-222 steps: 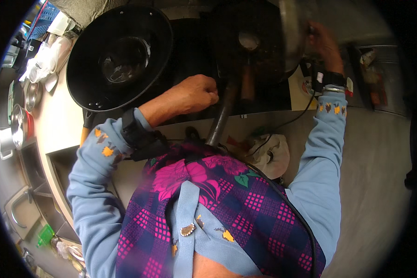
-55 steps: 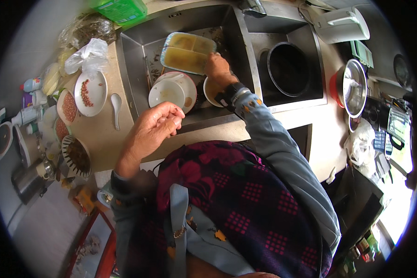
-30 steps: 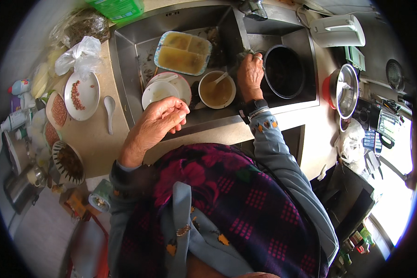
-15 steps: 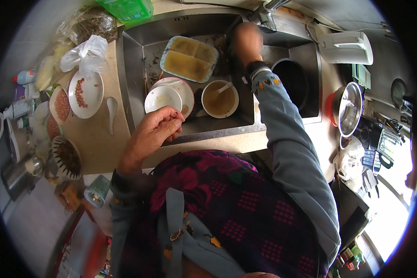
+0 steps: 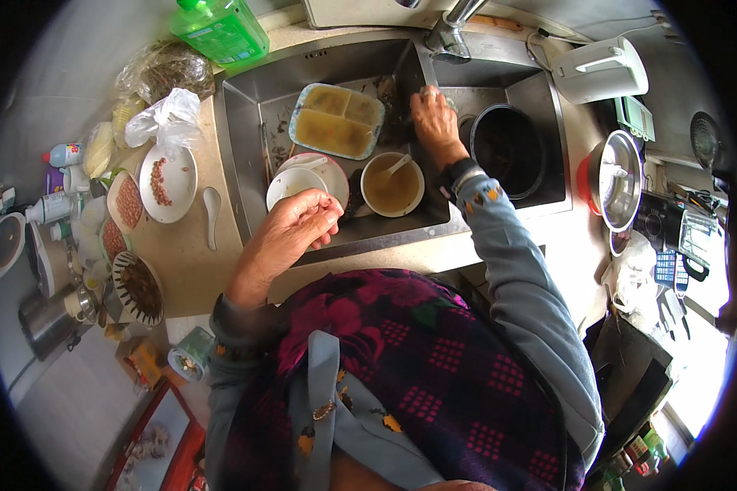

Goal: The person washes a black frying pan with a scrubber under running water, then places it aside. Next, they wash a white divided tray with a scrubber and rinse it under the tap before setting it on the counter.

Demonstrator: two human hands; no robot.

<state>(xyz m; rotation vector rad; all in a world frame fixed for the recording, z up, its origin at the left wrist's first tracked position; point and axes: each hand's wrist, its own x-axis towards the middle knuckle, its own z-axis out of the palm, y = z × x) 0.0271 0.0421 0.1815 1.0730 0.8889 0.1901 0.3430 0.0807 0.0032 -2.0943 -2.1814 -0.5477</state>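
Our right hand (image 5: 436,124) has shifted from beside the faucet (image 5: 449,42) down to the sink divider (image 5: 423,67). Leftmost, our left hand (image 5: 291,233), loosely closed, partly hides a white bowl (image 5: 291,183). Next, a divided tray (image 5: 329,129) and broth bowl (image 5: 391,190) sit in the larger basin (image 5: 323,59). We cannot tell what our right fingers grip.

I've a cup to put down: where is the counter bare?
Left: beige counter between the white soup spoon, the white bowl with black-striped sides and the left hand. Right: the near strip between the stainless-steel sink and the round steel bowl. Crowded: around the white oval plate of reddish nuts, and in the sink's left basin.
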